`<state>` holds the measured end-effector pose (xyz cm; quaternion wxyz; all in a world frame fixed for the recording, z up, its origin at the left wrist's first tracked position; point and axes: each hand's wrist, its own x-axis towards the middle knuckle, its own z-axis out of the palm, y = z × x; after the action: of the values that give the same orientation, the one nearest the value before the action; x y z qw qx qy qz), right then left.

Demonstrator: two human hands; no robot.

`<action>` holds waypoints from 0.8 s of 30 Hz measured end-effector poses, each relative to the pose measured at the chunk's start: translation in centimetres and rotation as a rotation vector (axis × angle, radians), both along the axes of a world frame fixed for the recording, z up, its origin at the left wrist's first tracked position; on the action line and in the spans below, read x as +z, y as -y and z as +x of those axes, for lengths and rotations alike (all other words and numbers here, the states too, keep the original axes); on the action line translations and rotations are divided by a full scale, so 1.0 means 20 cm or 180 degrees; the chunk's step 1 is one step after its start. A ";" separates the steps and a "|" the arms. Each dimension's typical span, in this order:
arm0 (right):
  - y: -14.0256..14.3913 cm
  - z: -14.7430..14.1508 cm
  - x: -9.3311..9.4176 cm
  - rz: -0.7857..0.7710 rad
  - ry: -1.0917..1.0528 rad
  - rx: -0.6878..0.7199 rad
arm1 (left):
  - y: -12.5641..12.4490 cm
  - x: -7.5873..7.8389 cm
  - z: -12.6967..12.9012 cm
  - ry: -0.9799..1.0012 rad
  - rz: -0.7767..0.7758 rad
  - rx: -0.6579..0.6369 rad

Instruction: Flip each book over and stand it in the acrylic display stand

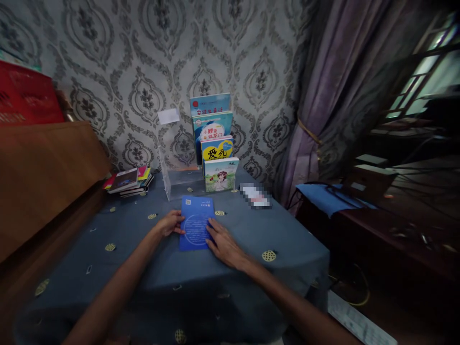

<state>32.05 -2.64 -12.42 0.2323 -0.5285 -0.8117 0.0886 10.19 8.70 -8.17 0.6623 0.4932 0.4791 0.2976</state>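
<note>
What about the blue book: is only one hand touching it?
No, the left hand and the right hand both touch the blue book.

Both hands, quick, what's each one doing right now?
Left hand: touching the left edge of the blue book; grip unclear.
Right hand: open, touching the book's right side.

The left hand [170,223] and right hand [225,244] are bare, like both forearms [125,278].

The print on the blue book [195,232] is mostly too small to read. A pixelated patch [256,196] blots out what lies there — the rearmost book [212,103] is mostly hidden, the red box [28,96] cut by the left edge.
</note>
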 end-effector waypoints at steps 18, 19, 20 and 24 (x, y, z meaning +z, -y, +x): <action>-0.27 0.22 0.19 0.0648 -0.2249 -0.0637 | 0.02 0.15 0.17 0.0567 0.1387 0.0121; -0.26 0.23 0.21 0.0733 -0.2232 -0.0647 | 0.01 0.14 0.18 0.0571 0.1519 0.0117; -0.25 0.23 0.21 0.0773 -0.2226 -0.0636 | 0.01 0.13 0.19 0.0554 0.1559 0.0091; -0.22 0.24 0.17 0.0700 -0.2235 -0.0530 | -0.01 0.06 0.21 0.0443 0.1426 -0.0072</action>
<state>36.93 1.71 -8.96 0.5582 -0.5020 -0.6416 0.1575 14.29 8.85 -6.89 0.5710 0.6115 0.3487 0.4224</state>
